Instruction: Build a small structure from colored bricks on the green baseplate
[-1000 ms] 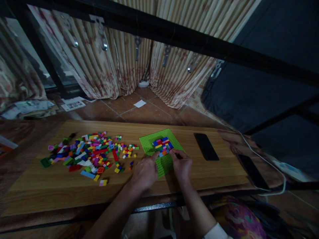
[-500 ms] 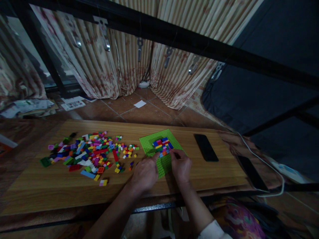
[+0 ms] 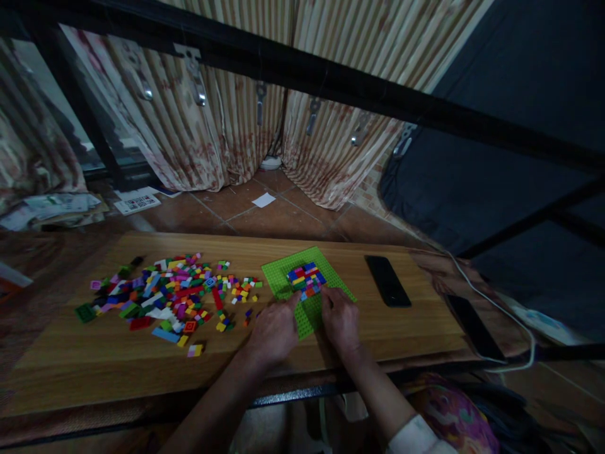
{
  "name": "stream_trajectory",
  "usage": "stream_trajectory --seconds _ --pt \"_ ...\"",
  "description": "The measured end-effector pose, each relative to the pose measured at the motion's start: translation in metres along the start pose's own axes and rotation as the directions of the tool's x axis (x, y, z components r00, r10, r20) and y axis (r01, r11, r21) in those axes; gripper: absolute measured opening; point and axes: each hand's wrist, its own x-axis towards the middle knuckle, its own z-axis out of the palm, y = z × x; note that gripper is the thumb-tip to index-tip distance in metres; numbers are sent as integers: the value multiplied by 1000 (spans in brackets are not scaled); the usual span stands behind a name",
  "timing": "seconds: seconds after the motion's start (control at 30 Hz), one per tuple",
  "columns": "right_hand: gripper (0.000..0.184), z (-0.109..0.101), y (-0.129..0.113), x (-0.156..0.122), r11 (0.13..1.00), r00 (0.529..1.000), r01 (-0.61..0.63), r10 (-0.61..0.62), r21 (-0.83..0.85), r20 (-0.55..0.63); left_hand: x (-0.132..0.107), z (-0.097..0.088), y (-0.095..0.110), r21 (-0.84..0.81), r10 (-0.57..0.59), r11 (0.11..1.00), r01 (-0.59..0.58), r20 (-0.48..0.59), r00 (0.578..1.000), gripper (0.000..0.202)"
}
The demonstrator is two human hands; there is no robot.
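A green studded baseplate [image 3: 302,257] lies turned at an angle on the wooden board. On it sits a low block of multicoloured toy bricks [image 3: 307,277], blue, red, yellow and other colours. My left hand [image 3: 276,328] is closed at the near left side of this block, its index finger and thumb reaching to the bricks. Closed too, my right hand [image 3: 341,318] is at the near right side, its fingertips against or very close to the bricks. Whether either hand pinches a small brick is hidden by the fingers.
Many loose bricks [image 3: 182,290] are spread over the left half of the wooden board [image 3: 118,372]. A black phone [image 3: 387,280] lies right of the baseplate. Farther right are another dark phone [image 3: 474,328] and a white cable [image 3: 532,343]. A black bar [image 3: 283,66] with hooks crosses above.
The view has shifted slightly. My right hand's fingers have curled down closer to the brick block, while my left hand stays at its side of the block.
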Motion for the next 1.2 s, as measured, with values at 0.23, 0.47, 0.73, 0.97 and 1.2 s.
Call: stream_trajectory --seconds 0.23,0.47,0.73,0.97,1.2 --pt "29 -26 11 1 986 994 -81 91 144 -61 0 1 -5 -16 -8 1000 7 -38 999 52" --pt "35 -42 31 19 994 978 14 -36 106 206 5 -12 -1 -141 -83 988 70 -87 993 29" --pt "63 -23 28 28 977 923 77 -145 199 356 14 -3 0 -509 -148 860 20 -212 966 16" --pt "59 -27 12 26 983 883 174 -182 60 433 21 11 -5 -401 -180 915 40 -317 931 15" --pt "51 -39 2 12 991 858 134 -129 26 497 16 7 0 -376 -127 927 1 -312 942 11"
